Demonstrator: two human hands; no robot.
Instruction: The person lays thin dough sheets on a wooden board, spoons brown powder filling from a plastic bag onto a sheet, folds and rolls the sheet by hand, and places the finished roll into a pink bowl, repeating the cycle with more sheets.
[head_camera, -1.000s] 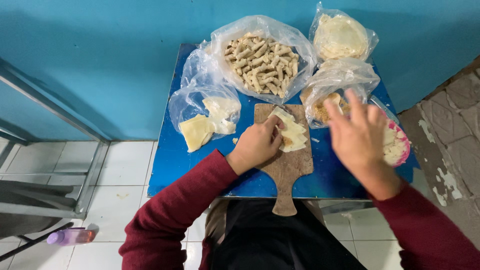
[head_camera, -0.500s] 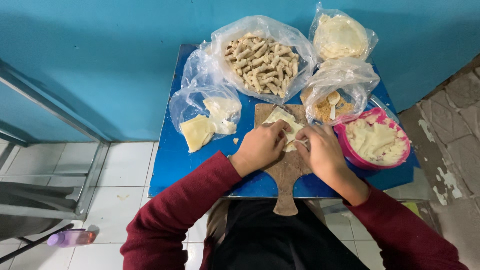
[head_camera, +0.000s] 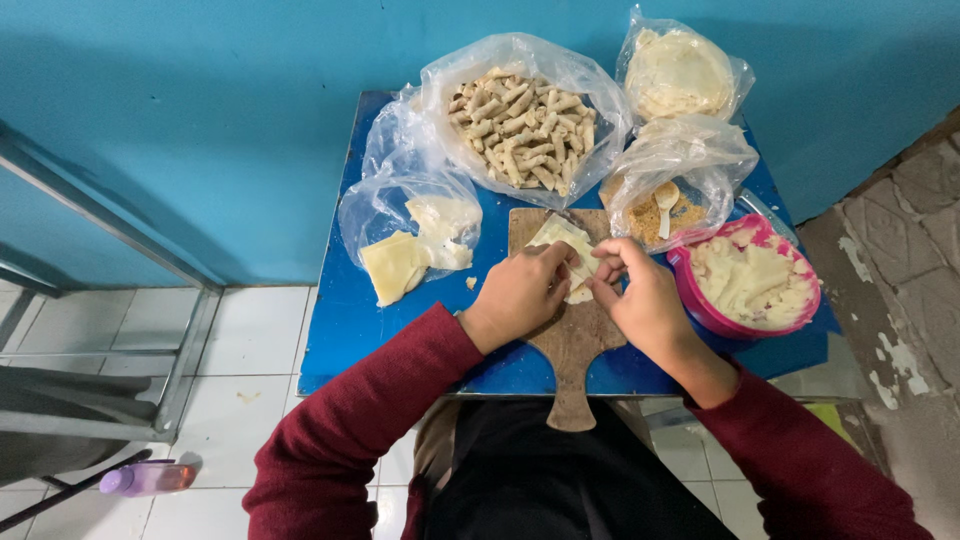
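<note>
A pale dough wrapper (head_camera: 560, 240) lies on a wooden cutting board (head_camera: 570, 350) on a small blue table (head_camera: 350, 320). My left hand (head_camera: 520, 295) and my right hand (head_camera: 640, 300) meet over the wrapper, and both pinch its near edge. Red sleeves cover both my arms. A pink bowl (head_camera: 745, 325) of pale filling pieces sits just right of my right hand.
A plastic bag of finished rolls (head_camera: 520, 130) lies at the back. At the left a bag (head_camera: 410, 210) holds pale sheets, and at the back right a bag (head_camera: 680, 70) holds round wrappers. A crumb bag with a spoon (head_camera: 665, 205) is nearby. On the tiled floor lies a purple bottle (head_camera: 145, 478).
My right hand came down from over the pink bowl and joined the left hand on the wrapper. The left hand stayed on the board.
</note>
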